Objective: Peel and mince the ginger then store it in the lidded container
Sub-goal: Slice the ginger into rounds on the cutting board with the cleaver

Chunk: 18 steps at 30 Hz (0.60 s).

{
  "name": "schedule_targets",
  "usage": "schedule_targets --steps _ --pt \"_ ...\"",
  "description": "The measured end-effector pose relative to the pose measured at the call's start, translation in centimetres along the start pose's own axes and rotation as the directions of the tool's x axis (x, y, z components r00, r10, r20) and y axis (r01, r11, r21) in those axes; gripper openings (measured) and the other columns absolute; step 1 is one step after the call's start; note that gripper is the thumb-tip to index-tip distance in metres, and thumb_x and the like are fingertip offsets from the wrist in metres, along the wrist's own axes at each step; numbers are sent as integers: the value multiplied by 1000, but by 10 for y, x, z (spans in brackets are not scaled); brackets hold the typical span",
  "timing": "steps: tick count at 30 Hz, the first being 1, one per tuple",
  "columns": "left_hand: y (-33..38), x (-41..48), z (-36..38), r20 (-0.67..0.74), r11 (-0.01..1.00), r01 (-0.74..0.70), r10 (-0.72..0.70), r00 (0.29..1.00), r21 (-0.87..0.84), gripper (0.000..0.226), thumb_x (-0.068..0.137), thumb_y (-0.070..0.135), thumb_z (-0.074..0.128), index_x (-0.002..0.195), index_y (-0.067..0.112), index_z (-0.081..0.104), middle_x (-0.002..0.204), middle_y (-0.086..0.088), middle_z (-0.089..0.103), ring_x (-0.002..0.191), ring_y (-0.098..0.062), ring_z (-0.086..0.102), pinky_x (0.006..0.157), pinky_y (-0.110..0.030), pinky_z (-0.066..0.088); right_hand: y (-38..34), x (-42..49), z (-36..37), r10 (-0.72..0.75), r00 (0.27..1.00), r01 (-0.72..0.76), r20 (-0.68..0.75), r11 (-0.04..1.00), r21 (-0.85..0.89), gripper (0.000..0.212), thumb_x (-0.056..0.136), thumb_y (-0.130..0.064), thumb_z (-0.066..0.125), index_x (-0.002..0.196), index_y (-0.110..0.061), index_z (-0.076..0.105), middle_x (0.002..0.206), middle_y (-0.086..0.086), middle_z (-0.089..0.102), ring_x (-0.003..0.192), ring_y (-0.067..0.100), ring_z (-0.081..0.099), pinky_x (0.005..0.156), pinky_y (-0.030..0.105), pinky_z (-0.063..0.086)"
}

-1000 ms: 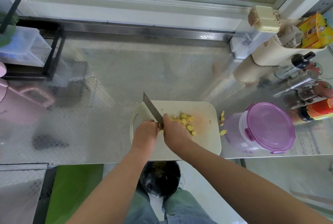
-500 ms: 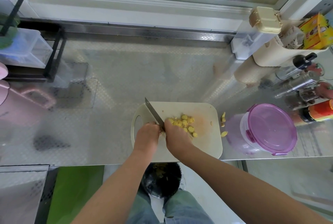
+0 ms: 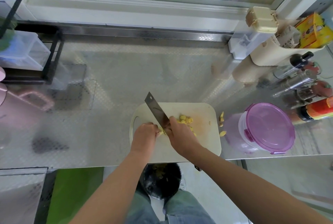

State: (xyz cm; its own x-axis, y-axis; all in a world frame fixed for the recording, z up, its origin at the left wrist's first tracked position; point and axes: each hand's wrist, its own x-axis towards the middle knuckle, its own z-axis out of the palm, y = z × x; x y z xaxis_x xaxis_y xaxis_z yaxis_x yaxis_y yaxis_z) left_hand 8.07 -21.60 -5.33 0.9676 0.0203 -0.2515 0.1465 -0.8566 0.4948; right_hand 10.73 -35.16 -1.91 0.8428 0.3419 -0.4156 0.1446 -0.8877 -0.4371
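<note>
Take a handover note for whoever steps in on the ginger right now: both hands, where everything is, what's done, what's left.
Left hand pinches the uncut ginger piece on the cutting board.
Right hand grips the knife, blade just right of that piece.
Ginger slices are piled on the board right of the blade. Stray pieces lie on the counter between board and container, whose lid is on.
Done: ginger looks peeled and mostly sliced.
Left: finish slicing, mince, gather strays, open container, fill, close it.

Yellow ginger pieces (image 3: pixel 184 120), cream cutting board (image 3: pixel 198 113), purple-lidded container (image 3: pixel 268 127).
</note>
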Motion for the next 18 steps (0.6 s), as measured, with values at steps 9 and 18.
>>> schedule_targets --steps 9,18 --pt "-3 1 1 -42 999 -31 30 999 -12 15 90 11 61 84 5 73 83 -11 66 78 -27 61 69 -37 49 -2 -11 -2 -32 999 34 26 995 -98 23 98 -9 37 121 -12 35 83 11 57 66 28 48 54 34 34" --pt "-4 3 3 -10 999 -32 32 999 26 20 93 13 57 100 9 74 97 -10 69 90 -28 62 76 -36 49 -8 -6 6 15 999 -6 51 986 -167 31 92 2 39 120 -12 34 85 11 57 70 30 51 57 35 36"
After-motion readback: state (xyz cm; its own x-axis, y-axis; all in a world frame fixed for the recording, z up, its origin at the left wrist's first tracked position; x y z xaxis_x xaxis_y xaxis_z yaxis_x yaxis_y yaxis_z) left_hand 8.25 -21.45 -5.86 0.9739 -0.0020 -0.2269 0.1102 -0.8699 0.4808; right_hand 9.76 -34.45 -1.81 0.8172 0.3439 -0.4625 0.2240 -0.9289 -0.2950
